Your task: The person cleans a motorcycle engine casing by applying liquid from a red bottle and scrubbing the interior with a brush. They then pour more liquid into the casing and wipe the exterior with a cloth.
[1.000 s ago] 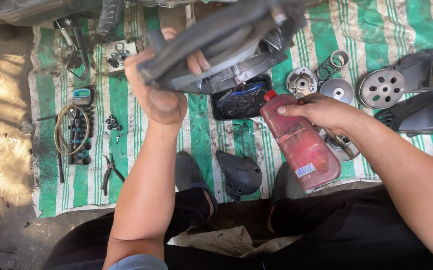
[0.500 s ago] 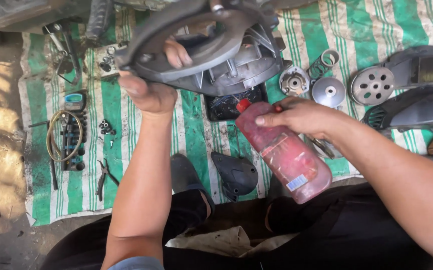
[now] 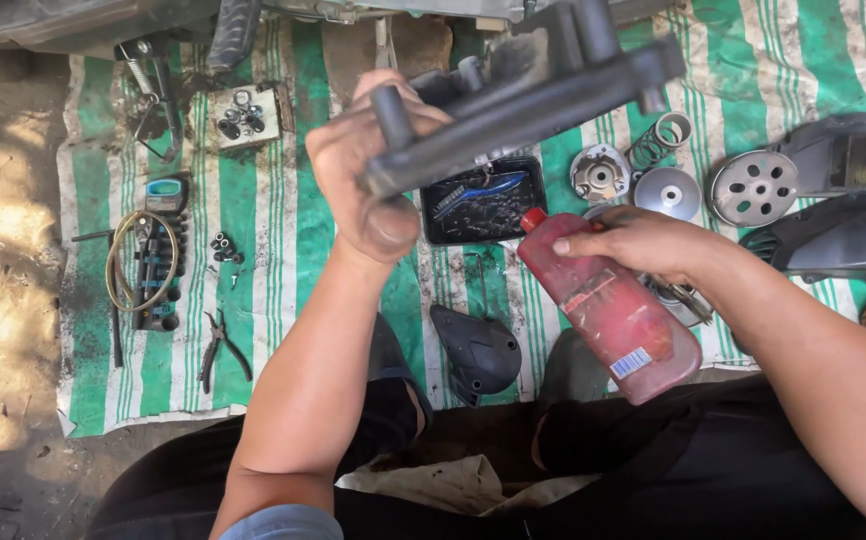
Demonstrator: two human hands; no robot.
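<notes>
The grey engine cover (image 3: 543, 95) has tipped edge-on since a moment ago, its rim now turned toward the bottle, the left hand (image 3: 368, 185) clamped round its end above the black tray (image 3: 483, 200), while the right hand (image 3: 643, 240) wraps the red-capped bottle of reddish fluid (image 3: 608, 310), spout angled up toward it.

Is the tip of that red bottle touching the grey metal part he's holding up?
Apart. The head view shows the red bottle with its cap below the grey metal cover, striped mat and black tray visible between.

The blurred grey casting (image 3: 533, 95) hides part of the black tray (image 3: 483, 200), perhaps holding brushes.
</notes>
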